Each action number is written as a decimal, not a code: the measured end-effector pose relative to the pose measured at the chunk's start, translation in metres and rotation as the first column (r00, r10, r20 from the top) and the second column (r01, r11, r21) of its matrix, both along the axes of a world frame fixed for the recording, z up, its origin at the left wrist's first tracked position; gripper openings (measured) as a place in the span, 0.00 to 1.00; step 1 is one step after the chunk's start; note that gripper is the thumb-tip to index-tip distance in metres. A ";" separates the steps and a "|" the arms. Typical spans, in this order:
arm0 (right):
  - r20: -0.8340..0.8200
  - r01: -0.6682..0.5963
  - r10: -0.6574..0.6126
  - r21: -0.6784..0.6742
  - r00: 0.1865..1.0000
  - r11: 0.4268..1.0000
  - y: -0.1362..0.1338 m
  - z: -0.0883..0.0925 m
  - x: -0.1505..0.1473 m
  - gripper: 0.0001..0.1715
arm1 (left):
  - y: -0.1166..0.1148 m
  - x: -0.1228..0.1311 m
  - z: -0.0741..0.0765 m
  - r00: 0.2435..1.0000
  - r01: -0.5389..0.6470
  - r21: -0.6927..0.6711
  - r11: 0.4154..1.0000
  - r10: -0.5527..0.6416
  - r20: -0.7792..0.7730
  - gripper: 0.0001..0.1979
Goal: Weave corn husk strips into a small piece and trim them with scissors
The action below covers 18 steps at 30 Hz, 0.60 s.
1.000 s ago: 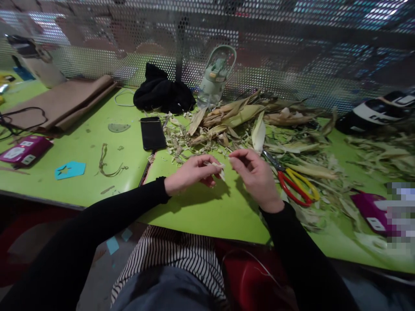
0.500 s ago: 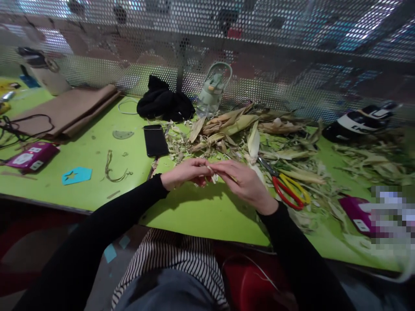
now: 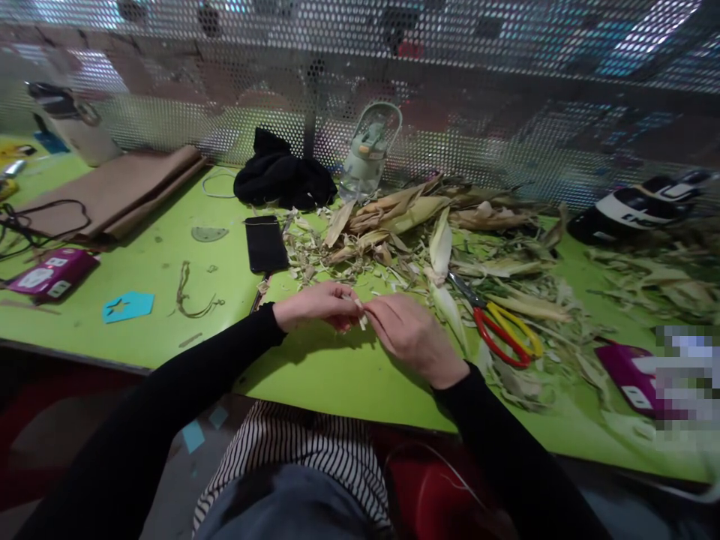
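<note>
Between my hands is a small pale strip of corn husk (image 3: pixel 362 321), held above the green table near its front edge. My left hand (image 3: pixel 320 306) is closed, its thumb and fingers pinching the strip. From the other side my right hand (image 3: pixel 413 336) pinches at the same strip; its fingertips are pressed together and partly hidden. Just beyond my right hand lie a pale corn husk (image 3: pixel 440 246) and scissors (image 3: pixel 500 330) with one red and one yellow handle. Dry husks (image 3: pixel 394 216) and shreds are heaped behind both hands.
A black phone (image 3: pixel 266 244), black cloth (image 3: pixel 284 176) and a clear-and-green bottle (image 3: pixel 364 161) stand or lie behind. Purple power strips (image 3: pixel 53 274) sit at both sides. A blue paper piece (image 3: pixel 128 307) lies left, a black bottle (image 3: pixel 630 210) right. Perforated metal (image 3: pixel 225 97) borders the back.
My right hand has shifted slightly left and down, and its fingers are a little farther from my left hand's. Both hands still pinch at the pale strip.
</note>
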State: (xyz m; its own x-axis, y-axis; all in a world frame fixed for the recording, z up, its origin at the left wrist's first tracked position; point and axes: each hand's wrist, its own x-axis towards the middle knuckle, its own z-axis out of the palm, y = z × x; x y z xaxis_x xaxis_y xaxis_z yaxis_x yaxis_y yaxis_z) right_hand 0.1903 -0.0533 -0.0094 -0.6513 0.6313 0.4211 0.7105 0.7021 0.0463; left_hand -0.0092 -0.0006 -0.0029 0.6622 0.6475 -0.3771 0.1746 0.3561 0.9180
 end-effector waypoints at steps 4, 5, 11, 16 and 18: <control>0.030 0.056 -0.059 0.103 0.998 0.993 0.001 -0.006 -0.002 0.14 | -0.003 0.001 -0.002 0.996 -0.077 0.036 0.996 0.075 0.048 0.06; 0.023 0.071 -0.074 0.114 0.997 0.991 0.001 -0.007 -0.003 0.14 | -0.004 0.002 -0.003 0.994 -0.084 0.053 0.995 0.080 0.076 0.07; -0.057 0.118 -0.117 0.005 0.991 0.993 0.000 -0.008 -0.007 0.14 | -0.005 0.005 -0.010 0.989 -0.078 0.072 0.994 0.068 0.131 0.06; -0.297 0.064 -0.166 -0.326 0.940 0.943 0.001 0.003 -0.004 0.15 | -0.006 0.007 -0.008 0.975 -0.078 -0.040 0.996 0.085 0.206 0.10; -0.388 -0.006 -0.194 -0.457 0.901 0.890 0.002 0.009 -0.003 0.15 | -0.007 0.007 -0.006 0.965 -0.073 -0.085 0.994 0.092 0.244 0.11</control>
